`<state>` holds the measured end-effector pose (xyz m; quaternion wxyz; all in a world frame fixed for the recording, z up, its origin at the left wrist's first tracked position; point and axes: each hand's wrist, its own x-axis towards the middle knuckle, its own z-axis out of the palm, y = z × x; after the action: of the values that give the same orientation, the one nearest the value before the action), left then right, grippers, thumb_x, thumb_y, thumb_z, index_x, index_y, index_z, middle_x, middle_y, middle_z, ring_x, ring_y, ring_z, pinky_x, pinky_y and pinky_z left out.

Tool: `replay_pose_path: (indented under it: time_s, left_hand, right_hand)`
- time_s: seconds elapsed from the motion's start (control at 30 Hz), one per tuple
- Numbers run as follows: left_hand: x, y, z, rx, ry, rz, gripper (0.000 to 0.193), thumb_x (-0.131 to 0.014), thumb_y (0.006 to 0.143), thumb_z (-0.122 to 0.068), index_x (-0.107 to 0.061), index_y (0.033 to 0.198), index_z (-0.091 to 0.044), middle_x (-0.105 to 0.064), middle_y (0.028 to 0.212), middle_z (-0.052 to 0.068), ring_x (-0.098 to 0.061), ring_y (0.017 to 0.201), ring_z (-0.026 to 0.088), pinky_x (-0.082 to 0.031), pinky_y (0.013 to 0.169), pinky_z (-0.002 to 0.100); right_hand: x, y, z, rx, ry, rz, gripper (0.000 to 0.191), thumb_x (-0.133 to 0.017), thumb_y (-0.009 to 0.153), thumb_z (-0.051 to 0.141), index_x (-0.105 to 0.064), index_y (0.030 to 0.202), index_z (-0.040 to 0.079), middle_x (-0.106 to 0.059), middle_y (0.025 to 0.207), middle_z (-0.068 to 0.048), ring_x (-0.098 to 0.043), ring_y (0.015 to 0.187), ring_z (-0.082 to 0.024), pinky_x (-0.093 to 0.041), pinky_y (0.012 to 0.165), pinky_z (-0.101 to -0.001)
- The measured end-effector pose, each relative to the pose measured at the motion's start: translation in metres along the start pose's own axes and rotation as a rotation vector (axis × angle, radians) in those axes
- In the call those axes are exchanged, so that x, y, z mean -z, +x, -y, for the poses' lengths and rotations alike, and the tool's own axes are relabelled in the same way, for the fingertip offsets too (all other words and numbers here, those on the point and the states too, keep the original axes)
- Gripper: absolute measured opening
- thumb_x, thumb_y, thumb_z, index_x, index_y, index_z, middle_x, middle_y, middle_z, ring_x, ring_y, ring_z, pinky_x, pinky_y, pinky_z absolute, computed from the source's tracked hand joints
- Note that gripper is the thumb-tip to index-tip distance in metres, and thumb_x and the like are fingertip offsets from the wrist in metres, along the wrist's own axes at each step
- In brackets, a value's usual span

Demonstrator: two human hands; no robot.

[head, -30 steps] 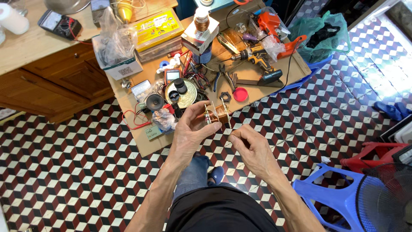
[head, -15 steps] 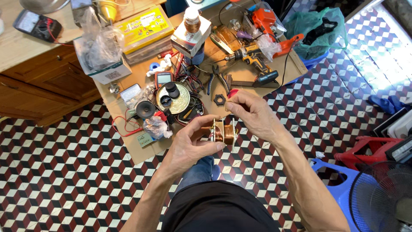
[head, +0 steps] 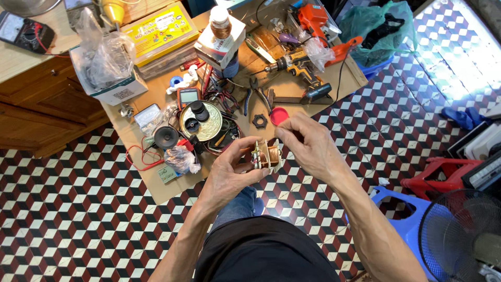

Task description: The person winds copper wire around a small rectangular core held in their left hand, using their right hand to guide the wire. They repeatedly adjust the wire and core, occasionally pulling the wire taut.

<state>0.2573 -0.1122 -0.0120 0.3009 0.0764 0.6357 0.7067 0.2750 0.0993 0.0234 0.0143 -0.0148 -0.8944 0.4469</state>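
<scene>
We see the cardboard sheet (head: 156,190) spread over the tiled floor, a cordless drill (head: 300,70) on it. Above its near edge, the left hand (head: 229,169) grips a small copper coil (head: 267,155). The right hand (head: 308,143) pinches at the coil's top, fingers closed.

Bright daylight glares on the tiled floor (head: 459,47) at upper right — sharp, edges slightly bowed.
</scene>
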Motion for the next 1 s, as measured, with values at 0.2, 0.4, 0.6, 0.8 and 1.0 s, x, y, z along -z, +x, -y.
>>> replay_pose_path:
  time_s: [0.2, 0.4, 0.6, 0.8, 1.0]
  left_hand:
    - [-0.008, -0.004, 0.000, 0.040, 0.049, 0.023, 0.063, -0.081, 0.077, -0.006, -0.058, 0.137, -0.009, -0.069, 0.122, 0.008, -0.070, 0.111, 0.019, -0.060, 0.093, 0.034]
    - [-0.008, -0.002, 0.004, -0.012, -0.032, 0.041, 0.062, -0.080, 0.080, -0.005, -0.057, 0.137, -0.008, -0.068, 0.128, 0.008, -0.069, 0.115, 0.017, -0.059, 0.097, 0.033]
    - [-0.005, -0.001, 0.007, -0.022, -0.018, 0.033, 0.063, -0.080, 0.080, -0.005, -0.056, 0.138, -0.008, -0.067, 0.129, 0.010, -0.070, 0.114, 0.019, -0.061, 0.093, 0.032]
    - [0.002, 0.007, 0.009, -0.050, -0.001, -0.004, 0.065, -0.080, 0.079, -0.007, -0.053, 0.139, -0.007, -0.064, 0.133, 0.014, -0.070, 0.114, 0.019, -0.062, 0.090, 0.032]
    - [0.010, 0.023, 0.006, -0.118, 0.027, -0.088, 0.065, -0.079, 0.082, -0.009, -0.052, 0.141, -0.005, -0.062, 0.137, 0.017, -0.068, 0.120, 0.021, -0.060, 0.101, 0.032]
  right_hand:
    - [0.002, 0.001, -0.008, 0.104, 0.022, -0.027, 0.018, -0.064, 0.099, 0.016, -0.066, 0.099, -0.002, -0.061, 0.088, -0.008, -0.059, 0.076, -0.017, -0.047, 0.066, -0.0325]
    - [0.003, -0.009, -0.001, 0.092, 0.031, -0.038, 0.018, -0.064, 0.099, 0.016, -0.066, 0.098, -0.002, -0.060, 0.086, -0.008, -0.059, 0.075, -0.017, -0.048, 0.066, -0.0323]
    - [0.006, -0.013, 0.008, 0.064, 0.016, -0.045, 0.017, -0.064, 0.099, 0.015, -0.066, 0.097, -0.001, -0.060, 0.086, -0.007, -0.059, 0.074, -0.018, -0.048, 0.065, -0.0330]
    - [0.003, -0.025, 0.020, 0.057, 0.026, -0.009, 0.016, -0.063, 0.097, 0.014, -0.069, 0.103, 0.000, -0.059, 0.085, -0.006, -0.059, 0.071, -0.017, -0.047, 0.061, -0.0330]
    - [-0.013, -0.042, 0.020, -0.030, 0.025, 0.007, 0.013, -0.066, 0.094, 0.014, -0.067, 0.092, 0.001, -0.057, 0.079, -0.003, -0.055, 0.063, -0.013, -0.043, 0.054, -0.0311]
